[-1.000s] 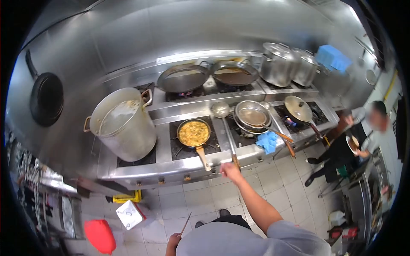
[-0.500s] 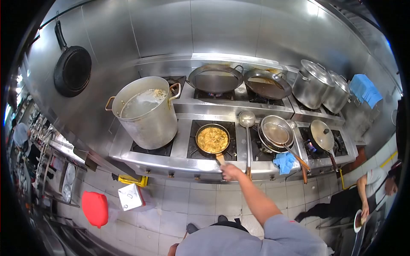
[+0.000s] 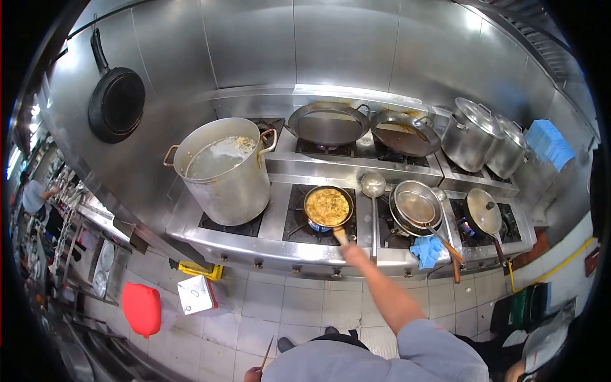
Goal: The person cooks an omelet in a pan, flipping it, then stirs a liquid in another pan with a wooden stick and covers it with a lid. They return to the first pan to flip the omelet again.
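My right hand (image 3: 354, 256) is wrapped round the light wooden handle of a small frying pan (image 3: 349, 218). A golden-brown, omelette-like egg mixture (image 3: 328, 207) fills the pan, which sits tilted over a front burner with a blue flame showing beneath it. At the bottom edge, my left hand (image 3: 252, 374), mostly cut off, is closed on a thin, pointed brown stick-like utensil (image 3: 267, 352). Right of the pan lies a long-handled ladle (image 3: 373, 185). Beyond it, a strainer (image 3: 417, 204) rests over a pot, with a blue cloth (image 3: 426, 251) on the stove's front edge.
A large stockpot (image 3: 229, 194) of cloudy liquid stands left of the pan. Two woks (image 3: 328, 127) occupy the rear burners. Lidded pots (image 3: 468, 143) and a covered pan (image 3: 484, 210) are to the right. A red stool (image 3: 141, 310) stands behind left; a co-worker's sleeve (image 3: 550, 337) shows lower right.
The frying pan has shifted right and tilted, uncovering the burner flame. More of the utensil in my left hand shows. The co-worker at right has moved closer, lower in view.
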The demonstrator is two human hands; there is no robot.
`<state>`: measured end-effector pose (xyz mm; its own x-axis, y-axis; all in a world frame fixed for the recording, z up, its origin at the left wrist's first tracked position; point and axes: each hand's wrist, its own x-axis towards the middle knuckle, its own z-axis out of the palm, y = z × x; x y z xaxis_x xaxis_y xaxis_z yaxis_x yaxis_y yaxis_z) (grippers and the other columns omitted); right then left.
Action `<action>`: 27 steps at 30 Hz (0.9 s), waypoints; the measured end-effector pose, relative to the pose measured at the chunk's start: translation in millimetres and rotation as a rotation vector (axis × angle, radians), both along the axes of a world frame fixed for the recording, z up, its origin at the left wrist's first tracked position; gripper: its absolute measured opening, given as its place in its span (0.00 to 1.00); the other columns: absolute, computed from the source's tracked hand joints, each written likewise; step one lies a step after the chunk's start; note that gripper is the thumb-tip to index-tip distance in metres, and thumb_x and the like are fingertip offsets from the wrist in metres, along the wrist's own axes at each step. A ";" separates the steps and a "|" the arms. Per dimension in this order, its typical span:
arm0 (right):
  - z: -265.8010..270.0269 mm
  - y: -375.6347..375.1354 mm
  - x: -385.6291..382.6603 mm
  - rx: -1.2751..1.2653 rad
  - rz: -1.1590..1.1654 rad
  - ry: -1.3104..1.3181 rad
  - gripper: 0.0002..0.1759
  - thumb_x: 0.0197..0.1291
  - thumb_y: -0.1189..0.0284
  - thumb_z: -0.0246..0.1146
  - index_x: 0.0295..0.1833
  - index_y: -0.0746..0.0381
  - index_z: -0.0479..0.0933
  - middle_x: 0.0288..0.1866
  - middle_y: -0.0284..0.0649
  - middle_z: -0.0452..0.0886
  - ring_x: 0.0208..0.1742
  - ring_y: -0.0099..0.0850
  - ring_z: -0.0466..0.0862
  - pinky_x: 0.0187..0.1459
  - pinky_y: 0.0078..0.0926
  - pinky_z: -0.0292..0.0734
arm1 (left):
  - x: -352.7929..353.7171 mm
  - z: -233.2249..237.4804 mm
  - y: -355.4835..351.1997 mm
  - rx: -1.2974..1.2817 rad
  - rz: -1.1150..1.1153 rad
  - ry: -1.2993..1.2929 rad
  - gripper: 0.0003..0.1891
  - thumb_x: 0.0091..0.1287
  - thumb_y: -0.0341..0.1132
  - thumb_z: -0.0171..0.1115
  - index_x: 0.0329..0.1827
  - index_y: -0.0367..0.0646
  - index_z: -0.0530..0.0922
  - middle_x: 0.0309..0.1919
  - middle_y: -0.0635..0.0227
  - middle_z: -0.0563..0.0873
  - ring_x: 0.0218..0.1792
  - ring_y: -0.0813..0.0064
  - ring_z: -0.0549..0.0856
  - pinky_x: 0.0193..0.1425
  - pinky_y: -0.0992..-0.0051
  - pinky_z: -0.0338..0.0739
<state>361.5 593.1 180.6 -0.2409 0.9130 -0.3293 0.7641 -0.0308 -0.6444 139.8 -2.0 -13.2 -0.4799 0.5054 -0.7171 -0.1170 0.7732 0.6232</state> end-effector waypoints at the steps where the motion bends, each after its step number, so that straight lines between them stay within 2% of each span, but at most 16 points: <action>1: 3.4 -22.7 -18.4 -0.192 0.019 0.173 0.16 0.57 0.61 0.52 0.36 0.65 0.70 0.26 0.46 0.76 0.25 0.36 0.79 0.26 0.34 0.74 | -0.8 6.2 6.6 -0.024 -0.005 0.001 0.18 0.54 0.33 0.52 0.48 0.42 0.74 0.32 0.54 0.81 0.36 0.62 0.79 0.41 0.67 0.73; 2: 9.9 -40.5 -32.9 -0.384 0.039 0.349 0.13 0.58 0.63 0.52 0.36 0.63 0.67 0.22 0.41 0.72 0.21 0.29 0.77 0.18 0.28 0.72 | -0.8 12.2 11.9 -0.042 -0.011 0.001 0.18 0.54 0.34 0.53 0.48 0.42 0.74 0.32 0.55 0.81 0.36 0.63 0.79 0.41 0.68 0.73; 3: 23.4 -51.7 -41.8 -0.384 0.037 0.349 0.13 0.58 0.63 0.52 0.36 0.63 0.67 0.22 0.41 0.72 0.21 0.29 0.77 0.18 0.28 0.72 | -1.9 18.2 17.8 -0.058 -0.016 0.002 0.18 0.53 0.35 0.54 0.48 0.41 0.75 0.32 0.56 0.81 0.35 0.64 0.79 0.40 0.69 0.73; 5: 44.7 -64.9 -52.4 -0.486 -0.038 0.394 0.11 0.58 0.65 0.52 0.38 0.61 0.63 0.20 0.33 0.67 0.18 0.23 0.73 0.15 0.23 0.70 | -2.7 30.7 29.6 -0.084 -0.025 -0.004 0.18 0.53 0.36 0.56 0.47 0.41 0.76 0.31 0.57 0.82 0.35 0.67 0.80 0.39 0.70 0.74; 8: 2.1 -32.9 -41.6 -0.381 -0.104 0.528 0.14 0.59 0.63 0.52 0.42 0.61 0.61 0.22 0.32 0.67 0.17 0.22 0.70 0.16 0.22 0.70 | -2.2 48.8 45.6 -0.114 -0.039 -0.020 0.18 0.52 0.38 0.59 0.45 0.41 0.77 0.31 0.58 0.82 0.33 0.70 0.80 0.38 0.73 0.74; 9: 6.5 -35.2 -43.3 -0.331 -0.175 0.521 0.15 0.59 0.61 0.53 0.43 0.61 0.62 0.22 0.31 0.66 0.17 0.21 0.67 0.17 0.21 0.71 | -2.1 54.4 49.4 -0.122 -0.037 -0.027 0.18 0.52 0.38 0.60 0.45 0.41 0.77 0.31 0.59 0.83 0.33 0.71 0.81 0.38 0.74 0.74; 12: 17.8 -46.2 -51.5 -0.355 -0.161 0.496 0.16 0.60 0.59 0.51 0.43 0.61 0.63 0.23 0.31 0.66 0.17 0.20 0.68 0.18 0.21 0.71 | -1.2 73.8 59.4 -0.142 -0.031 -0.041 0.18 0.51 0.40 0.63 0.44 0.41 0.78 0.31 0.60 0.83 0.32 0.75 0.81 0.37 0.76 0.75; 13: 30.2 -48.9 -49.7 -0.397 -0.124 0.436 0.19 0.60 0.55 0.49 0.44 0.61 0.63 0.24 0.32 0.65 0.20 0.23 0.69 0.18 0.25 0.70 | -1.2 80.2 63.6 -0.139 -0.029 -0.043 0.18 0.51 0.40 0.63 0.44 0.41 0.78 0.31 0.60 0.83 0.32 0.75 0.81 0.37 0.76 0.75; 14: 32.1 -44.1 -45.2 -0.398 -0.120 0.433 0.19 0.60 0.55 0.49 0.44 0.61 0.63 0.24 0.32 0.65 0.20 0.23 0.69 0.18 0.25 0.70 | -0.4 85.9 64.3 -0.166 -0.005 -0.036 0.18 0.51 0.39 0.64 0.44 0.40 0.78 0.30 0.60 0.83 0.31 0.75 0.81 0.36 0.76 0.75; 16: 26.4 -27.5 -18.2 -0.372 -0.041 0.233 0.24 0.58 0.49 0.47 0.45 0.60 0.69 0.33 0.42 0.75 0.28 0.32 0.78 0.30 0.36 0.75 | -2.3 86.0 55.0 -0.203 0.024 -0.031 0.18 0.50 0.37 0.65 0.43 0.39 0.78 0.30 0.60 0.83 0.31 0.76 0.81 0.36 0.77 0.75; 18: -10.0 14.5 14.2 0.072 0.181 -0.099 0.27 0.56 0.47 0.47 0.47 0.59 0.72 0.44 0.46 0.76 0.41 0.40 0.78 0.41 0.44 0.72 | -8.0 62.7 35.1 -0.107 -0.081 0.068 0.18 0.50 0.38 0.65 0.44 0.40 0.78 0.30 0.60 0.83 0.31 0.76 0.81 0.36 0.77 0.75; 20: 18.4 30.5 33.1 0.068 0.122 -0.343 0.25 0.55 0.50 0.50 0.46 0.60 0.73 0.49 0.48 0.74 0.49 0.42 0.75 0.48 0.42 0.68 | -9.0 53.3 18.1 -0.097 -0.096 0.070 0.18 0.50 0.38 0.65 0.44 0.40 0.78 0.30 0.60 0.83 0.31 0.76 0.81 0.36 0.77 0.75; 22: 58.8 24.4 37.5 0.207 -0.008 -0.538 0.25 0.54 0.52 0.51 0.46 0.62 0.73 0.48 0.48 0.75 0.50 0.41 0.75 0.49 0.38 0.69 | -10.2 48.2 5.9 -0.108 -0.069 0.049 0.18 0.50 0.38 0.65 0.44 0.40 0.78 0.30 0.60 0.83 0.31 0.76 0.81 0.36 0.77 0.75; 25: 65.0 22.5 40.8 0.351 -0.065 -0.567 0.24 0.54 0.53 0.51 0.44 0.62 0.74 0.45 0.47 0.77 0.49 0.41 0.76 0.50 0.37 0.68 | -9.5 42.8 -9.6 -0.121 -0.036 0.024 0.18 0.50 0.38 0.65 0.44 0.40 0.78 0.30 0.60 0.83 0.31 0.76 0.81 0.36 0.77 0.75; 27: 53.0 16.6 34.2 0.282 -0.084 -0.482 0.24 0.54 0.53 0.50 0.43 0.63 0.74 0.43 0.50 0.77 0.47 0.44 0.76 0.48 0.39 0.69 | -10.4 39.0 -14.0 -0.120 -0.018 0.007 0.18 0.50 0.38 0.65 0.44 0.40 0.78 0.30 0.60 0.83 0.31 0.76 0.81 0.36 0.77 0.75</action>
<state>395.7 609.7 233.6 -0.0468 0.9911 -0.1245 0.9763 0.0190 -0.2154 129.4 -16.0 25.7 -0.4771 0.4245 -0.7695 -0.0983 0.8444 0.5267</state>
